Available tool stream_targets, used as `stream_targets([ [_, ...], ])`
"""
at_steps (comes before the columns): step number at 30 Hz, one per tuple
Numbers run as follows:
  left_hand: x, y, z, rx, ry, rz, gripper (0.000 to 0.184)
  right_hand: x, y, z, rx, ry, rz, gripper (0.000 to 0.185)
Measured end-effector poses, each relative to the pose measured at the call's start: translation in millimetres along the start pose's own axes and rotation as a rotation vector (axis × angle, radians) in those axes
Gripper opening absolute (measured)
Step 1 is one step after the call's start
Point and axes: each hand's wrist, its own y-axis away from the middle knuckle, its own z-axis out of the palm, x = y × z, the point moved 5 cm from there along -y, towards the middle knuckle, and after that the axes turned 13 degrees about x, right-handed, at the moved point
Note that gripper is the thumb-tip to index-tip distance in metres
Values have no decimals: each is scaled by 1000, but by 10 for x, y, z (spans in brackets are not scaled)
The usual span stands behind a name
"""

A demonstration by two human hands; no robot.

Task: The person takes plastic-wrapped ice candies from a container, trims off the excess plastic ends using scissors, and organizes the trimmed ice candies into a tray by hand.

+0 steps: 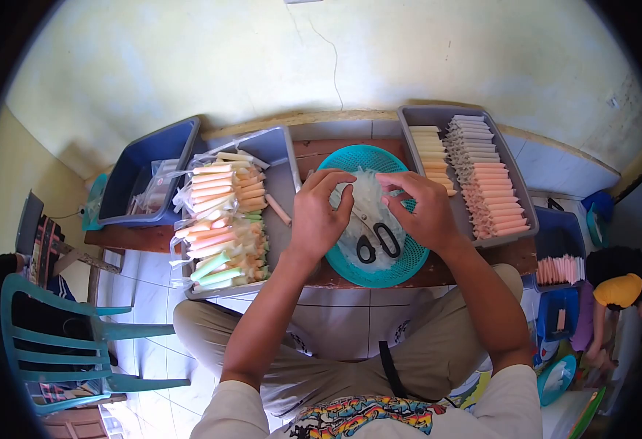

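Note:
My left hand [324, 208] is over the left side of a round teal basket [376, 276], its thumb and fingers curled towards each other. Across from it, my right hand [422, 207] has its thumb and index finger bent in above the same basket. Anything thin between the fingertips is too small to make out. Clear plastic scraps [368, 189] lie in the basket, and black-handled scissors [376, 238] rest on them. Left of my left hand, a grey tray [284, 175] holds a pile of wrapped orange, green and pale sticks [215, 234].
Right of the basket, a grey tray [511, 164] holds rows of pink and yellow sticks [500, 197]. A blue bin [156, 168] stands far left, above a teal chair [57, 336]. Another person [606, 293] is at the right edge beside blue trays [557, 311].

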Motion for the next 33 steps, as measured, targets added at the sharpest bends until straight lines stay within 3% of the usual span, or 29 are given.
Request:
stream_targets([
  [10,-209,-95,-638,40,-83,46,16,-294,-163,433,-44,-106,-31,33],
  [27,-775,-112,-1503,85,-261,-96,12,-575,-393,1438,-162,-123,-116,35],
  [33,-1057,-228,-1667,100,-326,-4,14,-514,-497,1877,-111,-213,-94,38],
])
